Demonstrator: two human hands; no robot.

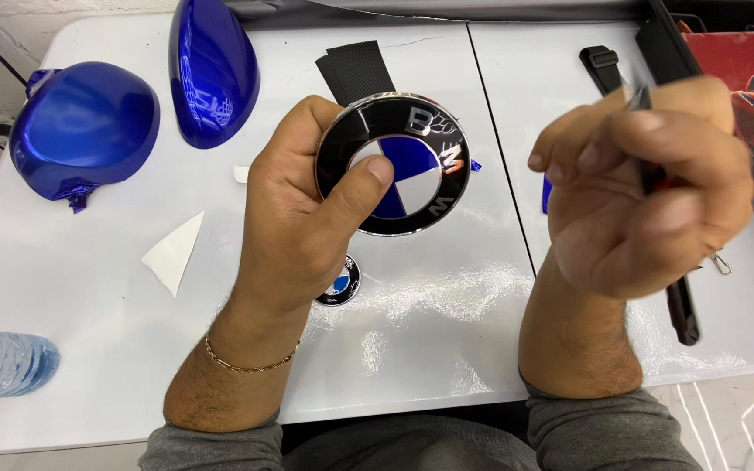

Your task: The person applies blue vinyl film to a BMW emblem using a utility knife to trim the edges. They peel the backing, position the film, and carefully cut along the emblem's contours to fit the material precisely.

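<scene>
Left hand (298,218) holds the round emblem (405,164) up above the white counter (421,305), grip closed around its rim with the thumb pressed on the blue-and-white centre. Right hand (647,183) is curled tight on a thin dark tool (682,305), tip raised near the fingers, well apart from the emblem. The risk, as I read it: that tip could skid across the glossy face and scratch it, or the thumb could smear it. A looser grip and the emblem drops onto the smaller badge (339,281) below.

Bright overhead light; glare on white table (412,305); right hand (647,187) blurred.
</scene>
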